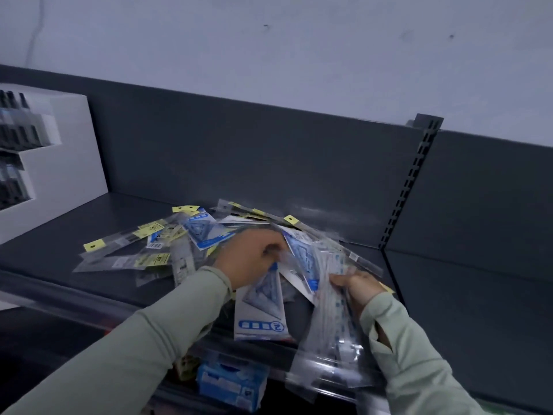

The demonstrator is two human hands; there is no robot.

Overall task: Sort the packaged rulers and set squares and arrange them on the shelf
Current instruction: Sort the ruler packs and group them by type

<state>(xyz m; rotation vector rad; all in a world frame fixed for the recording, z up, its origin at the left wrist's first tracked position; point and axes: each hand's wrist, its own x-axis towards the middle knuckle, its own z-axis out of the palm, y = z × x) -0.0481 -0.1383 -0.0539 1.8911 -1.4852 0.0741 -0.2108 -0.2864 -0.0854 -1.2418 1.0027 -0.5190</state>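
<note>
Left hand (251, 259): centre frame, fingers curled, pinching the top of the set square pack; motion-blurred.
Right hand (359, 284): right of centre, clamped on a fan of ruler packs.
Set square pack (260, 310): flat clear sleeve with a see-through triangle inside and a white card with a blue label at its lower end; just below the left hand, over the shelf's front edge.
Ruler packs (335, 339): long, narrow, glossy clear sleeves with blue markings, spreading toward the lower right.
Pile (167, 244): loose heap of crinkly clear sleeves, yellow hang tabs with punched holes, blue-and-white cards; on the shelf, mid-frame, left of and behind the hands.
Shelf (89, 283): matt dark grey, flat.
Slotted upright (410, 190): dark, right of centre.
White box (68, 163): stepped, upper left.
Blue box (230, 384): bottom centre, blurred.
</note>
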